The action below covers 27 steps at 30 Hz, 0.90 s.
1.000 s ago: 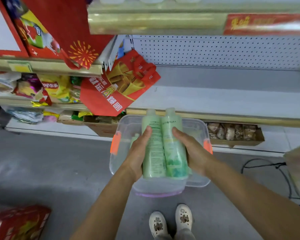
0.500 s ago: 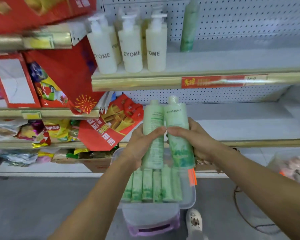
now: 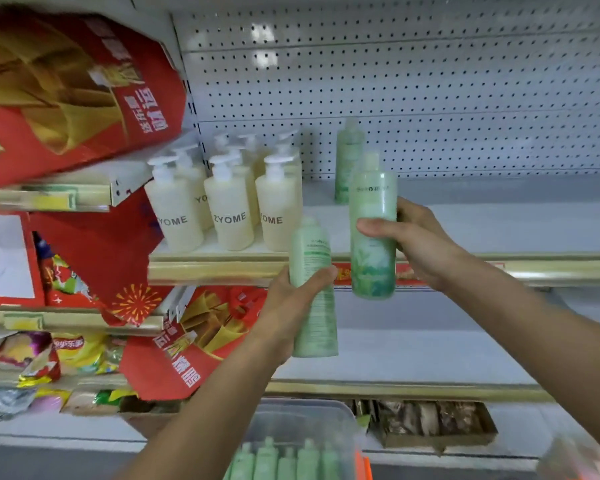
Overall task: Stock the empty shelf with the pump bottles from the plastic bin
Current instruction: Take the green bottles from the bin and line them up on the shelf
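My left hand (image 3: pixel 291 306) grips a pale green bottle (image 3: pixel 314 317) upright, in front of the gold shelf edge. Higher and to the right, my right hand (image 3: pixel 416 244) holds a second green bottle (image 3: pixel 373 244), raised to the level of the white shelf (image 3: pixel 499 226). One green bottle (image 3: pixel 347 161) stands at the back of that shelf against the pegboard. Several cream pump bottles (image 3: pixel 227 209) marked ZYOME stand on the shelf's left part. The clear plastic bin (image 3: pixel 326 420) sits low in the view with several green bottles (image 3: pixel 284 462) lying in it.
Red and gold gift bags (image 3: pixel 66 84) hang over the shelves at left, above snack packets (image 3: pixel 49 355). A lower white shelf (image 3: pixel 413 351) runs below my hands. A cardboard tray of wrapped goods (image 3: pixel 426 420) sits at floor level on the right.
Both hands rose from the bin with the two bottles. The bottles, held side by side before, are now apart, with the right one higher and nearer the shelf. My view tilted upward.
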{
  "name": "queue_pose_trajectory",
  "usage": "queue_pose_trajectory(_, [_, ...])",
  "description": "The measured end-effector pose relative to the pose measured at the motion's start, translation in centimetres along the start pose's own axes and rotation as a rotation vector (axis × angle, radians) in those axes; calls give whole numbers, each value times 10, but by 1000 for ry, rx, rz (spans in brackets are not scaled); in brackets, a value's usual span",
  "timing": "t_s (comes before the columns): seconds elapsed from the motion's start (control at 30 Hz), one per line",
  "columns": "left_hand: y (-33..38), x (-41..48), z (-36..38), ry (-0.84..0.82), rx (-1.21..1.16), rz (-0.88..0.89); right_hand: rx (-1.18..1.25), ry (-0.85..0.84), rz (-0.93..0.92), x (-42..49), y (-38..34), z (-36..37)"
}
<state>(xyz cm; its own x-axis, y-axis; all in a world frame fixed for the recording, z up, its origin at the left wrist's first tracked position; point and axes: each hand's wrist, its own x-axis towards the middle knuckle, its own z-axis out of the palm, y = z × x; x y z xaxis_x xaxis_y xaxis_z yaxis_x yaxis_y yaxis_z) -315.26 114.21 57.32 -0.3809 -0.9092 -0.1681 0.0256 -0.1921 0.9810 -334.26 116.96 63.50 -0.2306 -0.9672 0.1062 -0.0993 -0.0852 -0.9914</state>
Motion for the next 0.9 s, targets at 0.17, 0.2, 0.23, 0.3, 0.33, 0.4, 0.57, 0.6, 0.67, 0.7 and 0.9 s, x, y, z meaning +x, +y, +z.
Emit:
queue_pose_trajectory(0.17, [14, 33, 28, 36, -24, -22, -39, 35, -21, 66, -5, -42])
queue_pose_trajectory(0.2, [17, 38, 34, 38, -30, -29, -57, 39, -23, 78, -3, -50])
queue_pose_trajectory(0.23, [20, 44, 40, 41, -39, -36, -74, 43, -24, 91, 0, -58])
queue_pose_trajectory(0.3, [26, 56, 50, 52, -67, -37, -105, 52, -12, 115, 7, -73])
queue_pose_trajectory(0.33, [29, 61, 55, 56, -78, -35, -118, 54, -2, 126, 12, -79])
queue_pose_trajectory(0.4, [33, 72, 63, 59, -84, -27, -139, 57, 22, 145, 21, -88])
queue_pose_trajectory(0.57, [39, 95, 76, 65, -76, -24, -154, 64, 34, 182, 40, -100])
queue_pose_trajectory(0.6, [39, 99, 77, 66, -77, -25, -149, 65, 27, 188, 41, -101])
queue_pose_trajectory(0.67, [40, 106, 80, 71, -88, -25, -154, 65, 23, 202, 42, -102])
queue_pose_trajectory(0.7, [41, 109, 81, 73, -93, -24, -165, 69, 24, 209, 42, -101])
queue_pose_trajectory(0.9, [45, 122, 82, 68, -140, -12, -179, 48, -5, 241, 46, -102])
